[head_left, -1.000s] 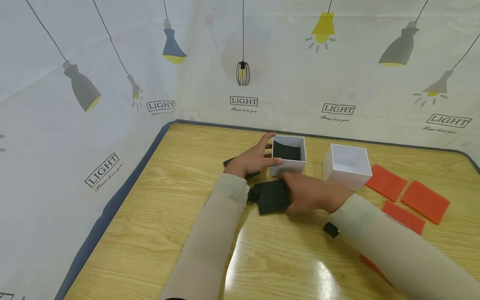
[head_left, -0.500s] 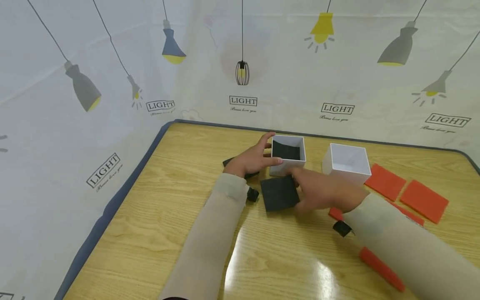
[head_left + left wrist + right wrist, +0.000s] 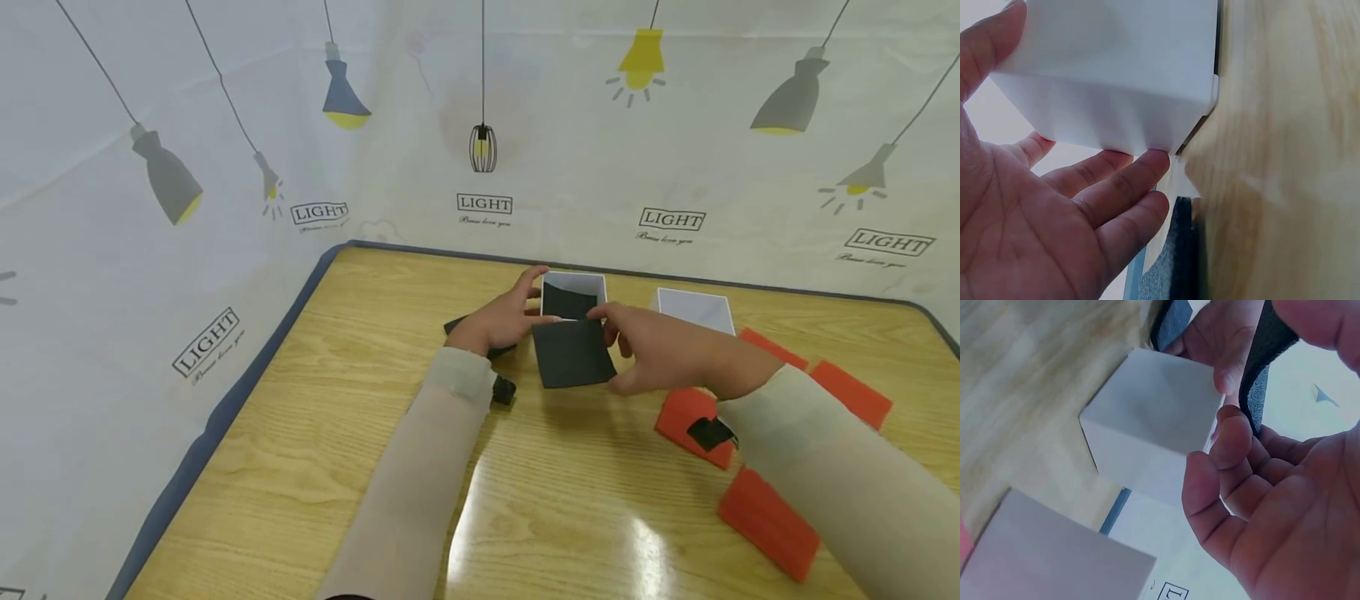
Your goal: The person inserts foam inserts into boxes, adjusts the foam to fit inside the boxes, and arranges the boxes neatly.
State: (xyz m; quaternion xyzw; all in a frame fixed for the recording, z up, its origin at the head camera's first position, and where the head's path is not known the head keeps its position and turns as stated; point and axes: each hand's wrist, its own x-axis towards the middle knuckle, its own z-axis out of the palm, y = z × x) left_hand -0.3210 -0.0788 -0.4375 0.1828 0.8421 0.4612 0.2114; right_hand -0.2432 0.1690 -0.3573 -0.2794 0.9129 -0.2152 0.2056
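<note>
My left hand [image 3: 495,321] steadies a white square box [image 3: 1116,56], thumb on its front wall and fingers against its left side. Inside this open-topped box stands a dark foam sheet [image 3: 564,302]. My right hand [image 3: 667,346] pinches another black foam square [image 3: 573,358] by its right edge. That square is raised off the table and tilted, just in front of the box's rim. In the right wrist view its edge [image 3: 1260,372] shows beside my thumb. A further black sheet [image 3: 501,352] lies under my left wrist, mostly hidden.
A second white box [image 3: 696,310] stands to the right, partly behind my right hand. Several red foam squares [image 3: 772,525] lie around my right forearm on the wooden table [image 3: 315,417]. A printed cloth wall [image 3: 420,192] borders the back and left.
My right hand has lifted the black foam square off the table, raising it toward the left box's front rim. More red squares show beneath the right forearm. The left hand stays put.
</note>
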